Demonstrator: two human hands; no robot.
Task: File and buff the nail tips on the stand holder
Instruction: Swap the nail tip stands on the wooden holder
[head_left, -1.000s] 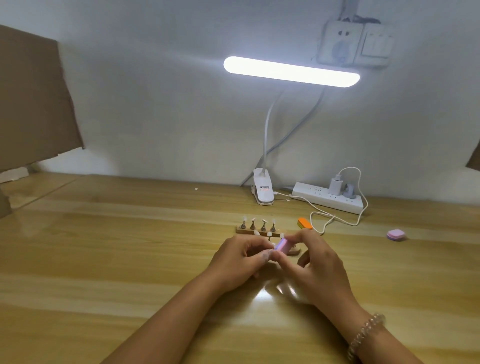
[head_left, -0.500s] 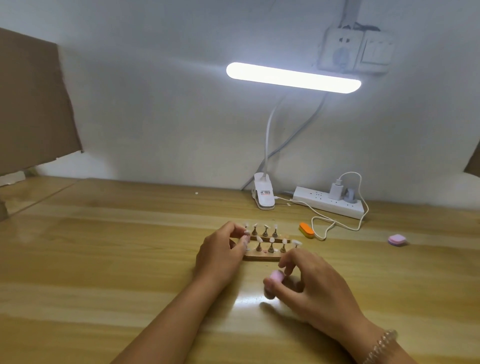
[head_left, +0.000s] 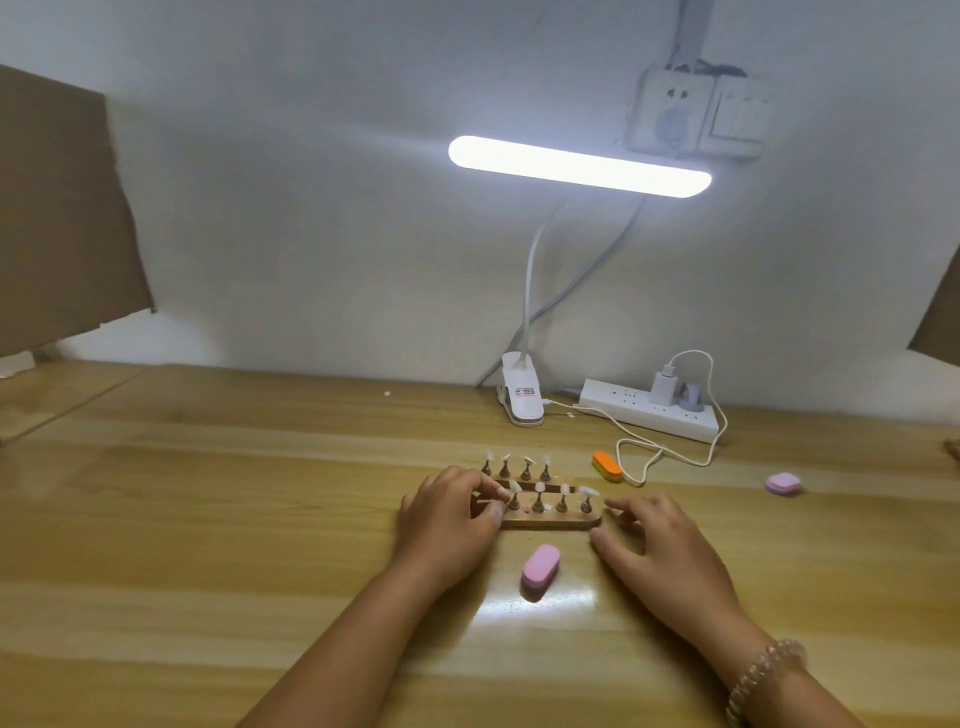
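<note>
The right hand (head_left: 670, 561) had laid the pink buffer (head_left: 541, 566) on the bench (head_left: 260, 519) and hung empty, fingers spread, beside the stand holder (head_left: 550, 519), whose end nail tip (head_left: 514, 487) the left hand (head_left: 447, 525) pinched, likely reseating it.

Left hand (head_left: 449, 522): palm down, fingers curled, thumb and forefinger pinching a nail tip (head_left: 487, 502). Right hand (head_left: 662, 558): level with it on its right, palm down, fingers spread and relaxed. Both forearms extend forward.
</note>
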